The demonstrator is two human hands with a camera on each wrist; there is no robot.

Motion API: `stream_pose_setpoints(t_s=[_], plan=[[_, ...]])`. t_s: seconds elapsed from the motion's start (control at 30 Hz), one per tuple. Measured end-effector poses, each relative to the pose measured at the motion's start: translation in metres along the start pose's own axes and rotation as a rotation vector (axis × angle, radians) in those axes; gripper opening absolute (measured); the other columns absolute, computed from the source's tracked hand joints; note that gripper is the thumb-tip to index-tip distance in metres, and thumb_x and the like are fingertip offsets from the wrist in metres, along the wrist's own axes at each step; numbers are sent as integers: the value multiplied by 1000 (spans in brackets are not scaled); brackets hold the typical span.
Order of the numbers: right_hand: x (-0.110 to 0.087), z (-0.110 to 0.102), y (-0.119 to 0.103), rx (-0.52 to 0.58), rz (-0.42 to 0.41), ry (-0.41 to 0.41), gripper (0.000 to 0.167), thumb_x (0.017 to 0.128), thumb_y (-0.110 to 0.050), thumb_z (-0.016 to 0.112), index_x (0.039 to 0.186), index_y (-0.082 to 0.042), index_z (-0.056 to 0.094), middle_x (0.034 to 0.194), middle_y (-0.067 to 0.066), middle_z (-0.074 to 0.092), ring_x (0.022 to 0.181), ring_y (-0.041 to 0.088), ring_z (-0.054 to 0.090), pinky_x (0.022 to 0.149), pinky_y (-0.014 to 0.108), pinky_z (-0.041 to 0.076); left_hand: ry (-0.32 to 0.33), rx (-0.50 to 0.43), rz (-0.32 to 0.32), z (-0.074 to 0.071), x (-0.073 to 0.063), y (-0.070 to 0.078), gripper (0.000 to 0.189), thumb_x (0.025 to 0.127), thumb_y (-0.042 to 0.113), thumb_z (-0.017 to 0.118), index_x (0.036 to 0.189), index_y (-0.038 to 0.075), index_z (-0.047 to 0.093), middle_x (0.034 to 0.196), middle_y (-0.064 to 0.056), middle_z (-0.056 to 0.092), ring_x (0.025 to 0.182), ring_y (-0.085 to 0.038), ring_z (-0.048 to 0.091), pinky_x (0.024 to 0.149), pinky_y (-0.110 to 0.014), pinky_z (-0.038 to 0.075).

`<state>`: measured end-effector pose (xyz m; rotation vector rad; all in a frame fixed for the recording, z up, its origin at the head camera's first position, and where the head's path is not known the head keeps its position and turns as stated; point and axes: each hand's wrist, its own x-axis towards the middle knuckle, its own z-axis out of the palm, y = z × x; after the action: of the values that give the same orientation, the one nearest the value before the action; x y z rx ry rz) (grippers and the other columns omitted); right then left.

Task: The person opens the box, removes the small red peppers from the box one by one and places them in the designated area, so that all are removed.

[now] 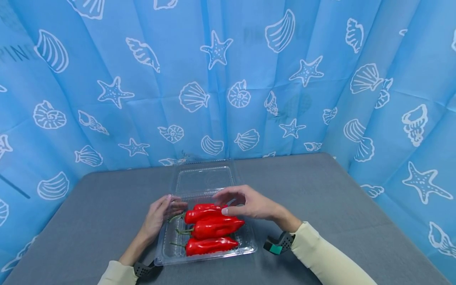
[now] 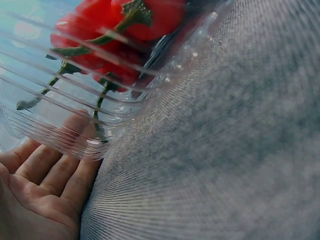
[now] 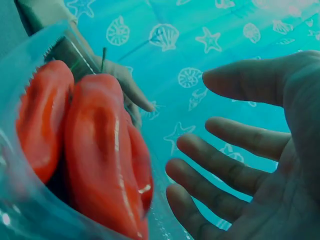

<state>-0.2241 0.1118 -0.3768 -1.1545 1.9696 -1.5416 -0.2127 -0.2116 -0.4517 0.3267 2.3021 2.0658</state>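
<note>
Several long red peppers lie side by side in a clear plastic clamshell box (image 1: 213, 256), their green stems toward the left. The nearest pepper (image 1: 211, 245) is by the front wall; another pepper (image 1: 218, 228) lies behind it. My left hand (image 1: 156, 217) rests at the box's left side, its extended fingers (image 2: 60, 172) against the ribbed wall in the left wrist view. Over the far right part of the box is my right hand (image 1: 254, 204), thumb and fingers spread. The right wrist view shows nothing between these fingers (image 3: 227, 165), with the peppers (image 3: 97, 145) beside them.
The box's transparent lid (image 1: 204, 180) is folded back on the grey table (image 1: 303, 186), toward the blue curtain (image 1: 228, 118) with white shells and starfish. Dark bands (image 1: 279, 243) are strapped on both wrists, next to pale sleeves (image 1: 327, 253).
</note>
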Motion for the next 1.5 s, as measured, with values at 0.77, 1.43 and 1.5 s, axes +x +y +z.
stream_pose_setpoints(t_s=[0.77,1.43,1.5], plan=[[0,21,2,-230,-3,-223,47,94,-22,70,139,-13,60,135,0,59,118,14,54,101,35,50,-12,12,34,-1,1,-3,48,113,30,35,126,-12,54,121,-30,67,111,-38,68,93,-34,57],[1,33,3,-296,-27,-314,60,93,-19,70,149,-16,51,147,-2,52,129,9,45,105,31,46,-11,22,17,0,-1,-3,48,113,31,35,128,-11,54,122,-29,67,113,-38,67,94,-36,57],[1,34,3,-303,-15,-304,59,93,-18,70,149,-17,52,146,-2,53,128,8,45,103,30,47,-9,21,16,0,-1,-2,48,113,32,35,128,-10,54,122,-28,67,113,-38,67,94,-36,57]])
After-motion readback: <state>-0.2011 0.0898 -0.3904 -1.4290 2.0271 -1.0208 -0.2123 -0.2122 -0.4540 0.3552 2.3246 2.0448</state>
